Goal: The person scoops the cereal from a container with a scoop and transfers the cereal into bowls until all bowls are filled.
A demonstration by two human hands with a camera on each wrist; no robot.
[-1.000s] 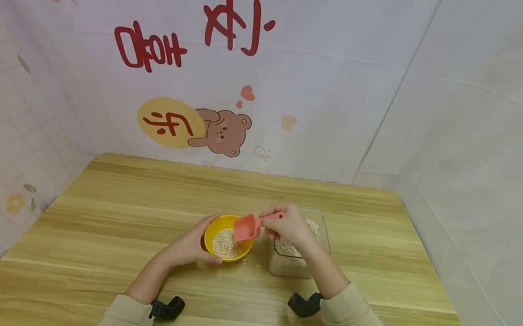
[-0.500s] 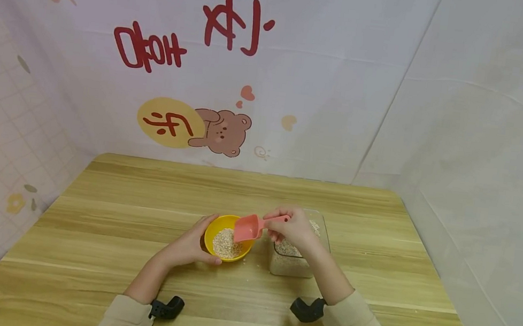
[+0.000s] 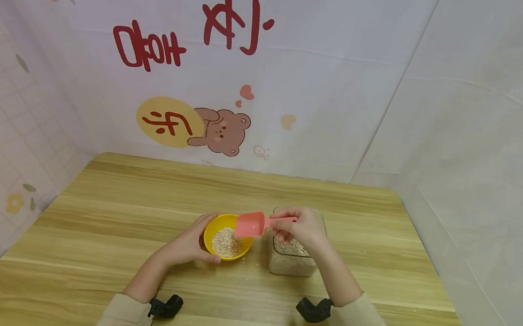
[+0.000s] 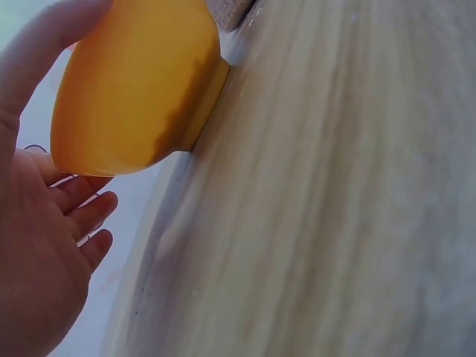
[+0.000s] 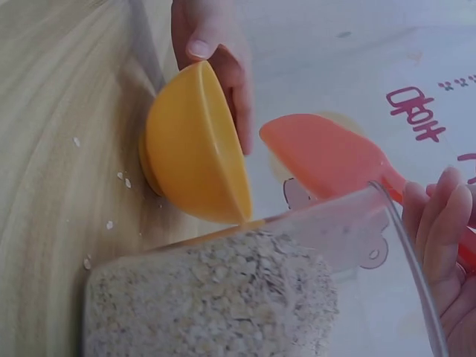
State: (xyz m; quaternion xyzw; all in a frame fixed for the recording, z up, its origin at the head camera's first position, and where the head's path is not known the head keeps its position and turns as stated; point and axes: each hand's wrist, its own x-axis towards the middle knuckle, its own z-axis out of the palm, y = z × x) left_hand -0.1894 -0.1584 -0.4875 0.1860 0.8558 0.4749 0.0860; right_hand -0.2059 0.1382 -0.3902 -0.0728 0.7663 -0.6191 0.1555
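The left grip [image 3: 186, 246], a bare hand, is curled round the yellow bowl [image 3: 218, 224], thumb on the near side. The bowl stands on the worktop [image 3: 166, 187] and contains oat flakes [image 3: 226, 243]. The pink scoop [image 3: 249, 225] is positioned above the bowl's right side, apart from the rim. A few loose flakes [image 5: 125, 181] lie between bowl and container. The right grip [image 3: 301, 229] pinches the scoop handle above the clear container [image 3: 291, 266], which holds more oats [image 5: 230, 297].

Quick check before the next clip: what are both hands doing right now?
Left hand: holding the yellow bowl.
Right hand: holding the pink scoop.
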